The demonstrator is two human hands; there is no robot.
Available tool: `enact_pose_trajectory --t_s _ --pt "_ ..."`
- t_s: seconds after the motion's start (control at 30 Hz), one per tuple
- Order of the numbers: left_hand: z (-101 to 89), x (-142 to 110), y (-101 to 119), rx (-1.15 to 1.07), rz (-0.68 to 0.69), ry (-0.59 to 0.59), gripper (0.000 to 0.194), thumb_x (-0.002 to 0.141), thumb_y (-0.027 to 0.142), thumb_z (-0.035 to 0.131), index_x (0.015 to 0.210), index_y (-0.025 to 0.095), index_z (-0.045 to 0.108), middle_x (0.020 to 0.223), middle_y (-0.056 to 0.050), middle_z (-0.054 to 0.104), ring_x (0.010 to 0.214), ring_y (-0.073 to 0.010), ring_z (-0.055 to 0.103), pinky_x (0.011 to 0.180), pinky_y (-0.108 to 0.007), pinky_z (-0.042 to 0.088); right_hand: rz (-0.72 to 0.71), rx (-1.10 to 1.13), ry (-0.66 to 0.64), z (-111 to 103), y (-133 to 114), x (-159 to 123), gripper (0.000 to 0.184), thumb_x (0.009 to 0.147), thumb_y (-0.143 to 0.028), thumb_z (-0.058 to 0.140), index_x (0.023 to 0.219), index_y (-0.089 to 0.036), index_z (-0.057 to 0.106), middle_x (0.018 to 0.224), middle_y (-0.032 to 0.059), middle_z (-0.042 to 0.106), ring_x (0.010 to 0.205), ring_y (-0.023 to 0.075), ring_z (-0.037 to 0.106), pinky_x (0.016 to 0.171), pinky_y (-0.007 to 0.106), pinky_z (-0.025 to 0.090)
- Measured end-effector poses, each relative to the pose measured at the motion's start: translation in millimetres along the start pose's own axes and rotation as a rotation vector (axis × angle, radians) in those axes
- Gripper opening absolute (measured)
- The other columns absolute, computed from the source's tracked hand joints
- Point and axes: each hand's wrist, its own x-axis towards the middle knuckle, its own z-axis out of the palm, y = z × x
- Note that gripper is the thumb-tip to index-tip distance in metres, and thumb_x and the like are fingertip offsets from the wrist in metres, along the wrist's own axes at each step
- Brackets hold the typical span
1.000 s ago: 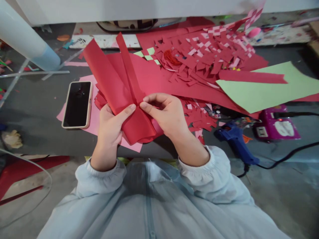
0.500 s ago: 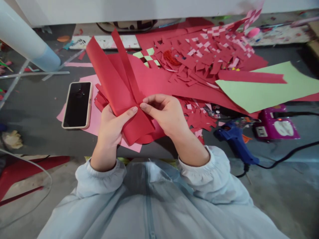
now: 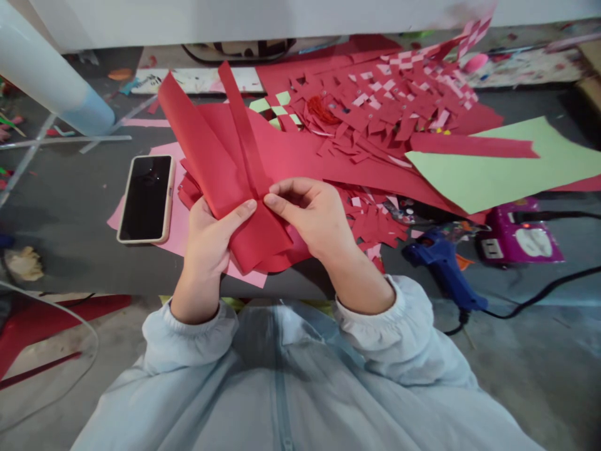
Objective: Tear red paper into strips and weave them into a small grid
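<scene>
A folded sheet of red paper (image 3: 201,150) is held up over the table, with my left hand (image 3: 209,235) closed round its lower left edge and the thumb pressed on its front. A narrow red paper strip (image 3: 241,125) sticks up from the sheet, partly torn or cut along it; I cannot tell which. My right hand (image 3: 312,213) pinches the paper at the strip's lower end, thumb against forefinger, close to the left thumb. Beneath lie a larger red sheet (image 3: 300,153) and pink paper (image 3: 176,244).
A phone (image 3: 146,199) lies to the left. Woven and cut red and pink paper pieces (image 3: 385,94) are piled at the back right, beside a pale green sheet (image 3: 507,169). A blue glue gun (image 3: 444,266) and a purple box (image 3: 526,235) with cables sit at the right front.
The upper part of the red strip has swung slightly right and down, and the folded sheet's top has tipped a little left. Both hands have stayed almost in place.
</scene>
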Motion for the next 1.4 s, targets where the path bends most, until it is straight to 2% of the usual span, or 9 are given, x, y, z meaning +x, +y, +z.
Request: enact_pose_trajectory --t_s 0.13,0.33,0.53,0.83,1.07,1.23,1.4 --pt "-0.9 0.7 0.7 0.003 -0.001 0.005 0.039 0.058 0.031 0.096 0.087 0.018 0.073 0.093 -0.005 0.078 0.085 -0.0240 0.076 0.085 -0.040 0.063 0.054 0.007 -0.026 -1.5 0.5 0.9 0.022 0.066 -0.039 0.084 0.075 -0.021 0.075 0.076 -0.0003 0.076 0.071 0.0140 0.067 0.072 0.031 0.054" --pt "-0.8 -1.2 1.3 0.014 -0.052 -0.047 0.040 0.059 0.030 0.096 0.091 0.018 0.075 0.096 -0.006 0.080 0.088 -0.0229 0.076 0.084 -0.036 0.064 0.038 0.010 0.004 -0.6 1.8 1.5 0.019 0.066 -0.036 0.083 0.074 -0.020 0.075 0.074 -0.0009 0.076 0.069 0.0132 0.066 0.070 0.030 0.052" --pt "0.0 -1.0 0.9 0.017 -0.035 -0.012 0.041 0.056 0.028 0.097 0.089 0.017 0.074 0.094 -0.006 0.079 0.085 -0.0235 0.076 0.084 -0.038 0.063 0.029 0.014 -0.008 0.3 4.8 2.2 0.020 0.068 -0.036 0.083 0.075 -0.020 0.074 0.075 -0.0006 0.075 0.070 0.0131 0.067 0.071 0.029 0.053" --pt "1.5 -1.3 3.1 -0.023 -0.030 0.001 0.040 0.055 0.025 0.097 0.086 0.016 0.073 0.089 -0.004 0.078 0.080 -0.0191 0.074 0.082 -0.033 0.064 -0.039 -0.032 0.034 3.0 2.4 2.0 0.017 0.069 -0.034 0.078 0.073 -0.019 0.072 0.072 -0.0020 0.072 0.066 0.0108 0.061 0.066 0.026 0.051" --pt "-0.5 0.8 0.7 -0.030 -0.006 0.015 0.039 0.057 0.026 0.096 0.087 0.017 0.073 0.091 -0.004 0.078 0.083 -0.0214 0.075 0.085 -0.037 0.064 0.044 -0.011 -0.028 -2.2 1.0 2.4 0.018 0.067 -0.035 0.081 0.076 -0.019 0.074 0.076 0.0000 0.076 0.070 0.0135 0.067 0.072 0.030 0.053" --pt "-2.3 1.0 -0.2 0.033 -0.033 -0.026 0.041 0.055 0.024 0.096 0.089 0.016 0.075 0.094 -0.005 0.079 0.086 -0.0213 0.075 0.082 -0.034 0.064 0.032 -0.022 -0.002 -2.1 1.7 3.3 0.019 0.067 -0.035 0.080 0.075 -0.019 0.073 0.075 0.0000 0.075 0.071 0.0142 0.068 0.071 0.030 0.052" --pt "-1.9 0.6 -0.6 0.028 -0.016 0.010 0.041 0.053 0.022 0.095 0.088 0.016 0.074 0.092 -0.004 0.079 0.083 -0.0211 0.074 0.080 -0.034 0.064 0.009 -0.047 -0.008 -0.4 2.7 3.7 0.017 0.070 -0.034 0.077 0.076 -0.019 0.071 0.077 0.0003 0.074 0.072 0.0140 0.067 0.070 0.029 0.051"
